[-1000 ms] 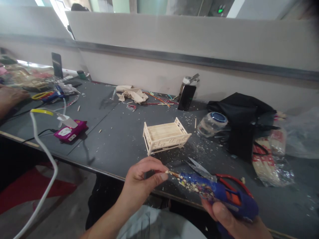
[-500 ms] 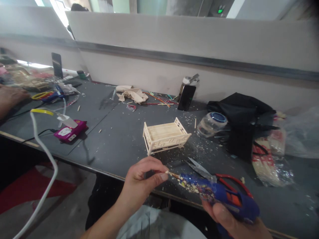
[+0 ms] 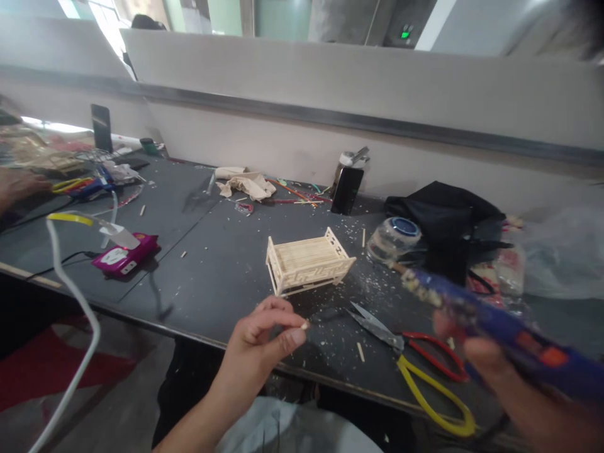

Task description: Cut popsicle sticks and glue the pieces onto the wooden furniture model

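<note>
My left hand [image 3: 264, 343] pinches a tiny pale wooden piece [image 3: 304, 326] between thumb and forefinger, over the table's front edge. In my right hand [image 3: 500, 371] is a blue hot glue gun [image 3: 491, 318], blurred by motion, its front crusted with wood chips and its tip pointing left. Just beyond my left hand stands a miniature wooden bed [image 3: 309, 259] with slatted top and openwork ends, touched by neither hand. Scissors [image 3: 377, 326] with one red and one yellow handle lie open between my hands.
A clear jar [image 3: 391, 239] with a blue lid, a black bag [image 3: 443, 207] and plastic packets are at the right. A phone [image 3: 348, 190] leans at the back. A magenta power strip [image 3: 125, 255] with a white cable sits left. Another person's hand [image 3: 21, 189] shows far left.
The glue gun has swung up and right, away from my left hand. The scissors' yellow handle is now uncovered. My left hand keeps its pinch, nearly in place.
</note>
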{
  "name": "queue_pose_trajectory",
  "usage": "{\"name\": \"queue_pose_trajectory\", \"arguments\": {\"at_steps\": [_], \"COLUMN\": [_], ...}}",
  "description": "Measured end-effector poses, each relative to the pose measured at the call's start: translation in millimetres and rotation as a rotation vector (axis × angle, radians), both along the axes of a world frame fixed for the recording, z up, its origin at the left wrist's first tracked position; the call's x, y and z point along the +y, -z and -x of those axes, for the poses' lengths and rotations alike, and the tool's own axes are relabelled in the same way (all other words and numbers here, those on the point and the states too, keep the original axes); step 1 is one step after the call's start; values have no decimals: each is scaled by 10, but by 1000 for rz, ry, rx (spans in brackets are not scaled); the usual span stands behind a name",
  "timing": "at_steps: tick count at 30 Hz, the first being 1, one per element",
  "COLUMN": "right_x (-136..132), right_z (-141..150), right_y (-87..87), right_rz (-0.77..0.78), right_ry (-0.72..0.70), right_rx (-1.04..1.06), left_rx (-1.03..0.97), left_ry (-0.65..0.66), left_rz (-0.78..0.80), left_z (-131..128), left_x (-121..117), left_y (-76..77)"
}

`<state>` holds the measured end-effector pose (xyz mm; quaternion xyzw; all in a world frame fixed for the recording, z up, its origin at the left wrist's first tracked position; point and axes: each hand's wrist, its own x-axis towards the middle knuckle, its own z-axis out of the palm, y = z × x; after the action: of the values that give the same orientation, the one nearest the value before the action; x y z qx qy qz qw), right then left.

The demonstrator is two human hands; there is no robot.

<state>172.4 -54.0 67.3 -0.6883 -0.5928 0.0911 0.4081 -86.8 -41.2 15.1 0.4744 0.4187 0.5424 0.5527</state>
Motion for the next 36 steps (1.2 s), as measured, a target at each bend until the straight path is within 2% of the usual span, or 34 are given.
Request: {"name": "queue_pose_trajectory", "arguments": {"at_steps": [1,3,4,5,7,9,11,14,16,19,21,24,25,27,29,32,36], "right_x": [162,549,761,973,1368,1683,1901,2076,2126,2061,1847,1242,1004,577,301,203,294], "right_z": [-119,-333,-415,-475,-533,-538,-537,-579,-631,-659,-572,-219,-60,260,517,721,809], "right_y": [-81,-213,-257,-285,-295,-267,-226,-165,-135,-122,-130,-104,-69,44,188,362,413], "right_rz": [-108,-157,-163,-154,-84,32,131,203,225,235,129,-302,-362,-370,-333,-314,-291], "right_ry": [-49,-34,-26,-15,28,26,-44,-171,-203,-176,-131,-94,-152,-393,-616,-695,-789], "right_rx": [-220,-350,-409,-554,-736,-774,-747,-703,-692,-706,-714,-588,-498,-376,-289,-168,-26], "left_rx": [-21,-52,-62,-73,-99,-130,-169,-255,-323,-451,-539,-631,-652,-679,-678,-647,-661], "left_ry": [10,33,39,36,28,20,25,55,86,129,143,154,161,167,162,154,156], "left_rz": [19,63,94,132,220,289,317,316,325,360,378,385,392,415,431,429,435], "left_z": [3,5,5,5,6,11,20,39,47,39,17,-35,-57,-102,-143,-183,-203], "left_x": [-6,-22,-32,-43,-61,-74,-80,-76,-66,-41,-26,-19,-21,-30,-42,-56,-71], "left_y": [-6,-19,-25,-30,-38,-49,-66,-90,-91,-56,-18,31,43,60,77,110,151]}}
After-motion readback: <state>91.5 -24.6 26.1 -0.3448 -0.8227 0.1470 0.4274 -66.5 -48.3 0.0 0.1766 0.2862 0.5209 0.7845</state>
